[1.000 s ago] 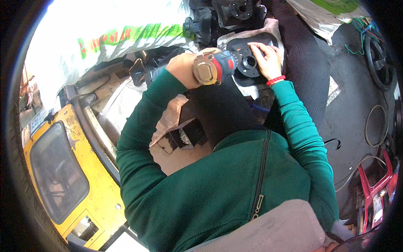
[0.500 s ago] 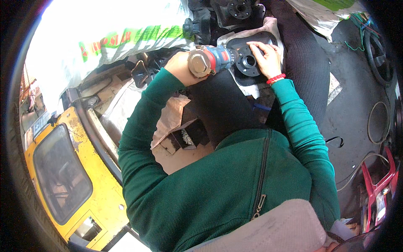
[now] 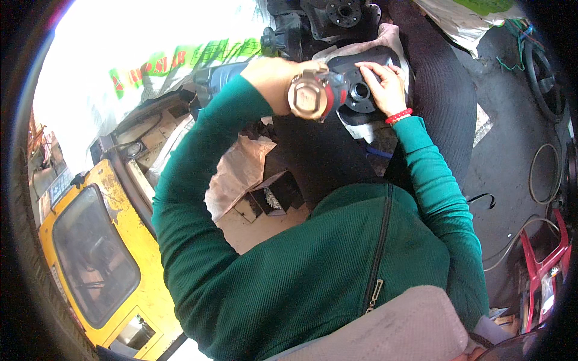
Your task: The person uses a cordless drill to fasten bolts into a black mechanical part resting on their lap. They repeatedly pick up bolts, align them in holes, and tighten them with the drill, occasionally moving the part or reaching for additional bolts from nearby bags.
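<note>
My left hand [image 3: 269,79] is wrapped round a blue, red and grey cordless drill [image 3: 308,97]. The drill's blue battery end [image 3: 220,82] sticks out to the left of the hand, and its front reaches the left side of a black flanged part [image 3: 360,91]. The drill body hides the tip, so contact there cannot be made out. This part has a round hub with a central hole on a wide black base, resting on a pale cloth [image 3: 361,131] over my lap. With curled fingers, my right hand [image 3: 387,89] grips the right side of the part.
More black hubbed parts [image 3: 343,13] lie beyond my hands. A large white sack [image 3: 150,36] stands at far left, above a yellow panel with a window [image 3: 90,240]. An open small box [image 3: 276,194] sits left of my leg. A red frame [image 3: 545,262] and hoses lie right.
The drill has shifted slightly right and turned, so its battery end now shows at left. My left elbow has swung outward. My right hand keeps its place on the part.
</note>
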`<action>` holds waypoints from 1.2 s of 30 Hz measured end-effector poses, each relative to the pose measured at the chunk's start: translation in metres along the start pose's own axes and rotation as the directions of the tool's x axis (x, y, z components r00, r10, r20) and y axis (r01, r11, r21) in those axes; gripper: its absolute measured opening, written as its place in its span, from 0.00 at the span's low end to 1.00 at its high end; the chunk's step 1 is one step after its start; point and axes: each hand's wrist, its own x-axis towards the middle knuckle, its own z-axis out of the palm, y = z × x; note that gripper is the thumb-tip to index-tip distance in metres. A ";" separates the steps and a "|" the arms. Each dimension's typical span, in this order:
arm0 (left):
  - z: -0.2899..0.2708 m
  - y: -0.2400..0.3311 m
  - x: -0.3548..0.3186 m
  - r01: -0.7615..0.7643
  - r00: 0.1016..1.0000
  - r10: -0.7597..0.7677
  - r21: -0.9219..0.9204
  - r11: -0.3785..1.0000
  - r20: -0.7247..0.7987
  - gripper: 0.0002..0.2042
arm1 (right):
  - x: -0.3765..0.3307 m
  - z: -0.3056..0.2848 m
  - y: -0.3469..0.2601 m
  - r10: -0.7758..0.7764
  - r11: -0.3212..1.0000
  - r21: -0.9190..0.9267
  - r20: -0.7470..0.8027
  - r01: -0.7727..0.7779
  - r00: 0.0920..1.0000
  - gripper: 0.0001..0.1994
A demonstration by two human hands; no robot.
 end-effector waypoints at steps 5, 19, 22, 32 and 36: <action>0.018 0.001 -0.008 -0.010 0.992 -0.018 -0.218 0.976 -0.127 0.20 | 0.000 -0.001 0.003 -0.002 1.000 0.015 -0.005 0.002 1.000 0.12; 0.176 0.092 -0.113 -0.085 0.942 -0.255 -0.891 0.446 -0.218 0.39 | -0.023 -0.015 0.005 0.284 0.956 0.068 0.014 -0.284 0.959 0.14; 0.220 0.140 -0.123 0.163 0.947 -0.299 -0.627 0.762 -0.117 0.41 | -0.029 -0.014 0.021 0.423 0.861 0.231 0.174 -0.454 0.890 0.13; 0.034 0.033 -0.249 -0.002 0.166 -0.286 -0.291 0.957 -0.944 0.22 | 0.143 0.017 -0.129 0.217 0.730 0.543 0.393 -0.415 0.894 0.15; -0.087 -0.067 -0.310 0.271 -0.328 -0.160 -0.255 0.928 -0.931 0.18 | 0.138 -0.019 -0.212 -0.409 0.895 -0.083 0.242 0.439 0.880 0.17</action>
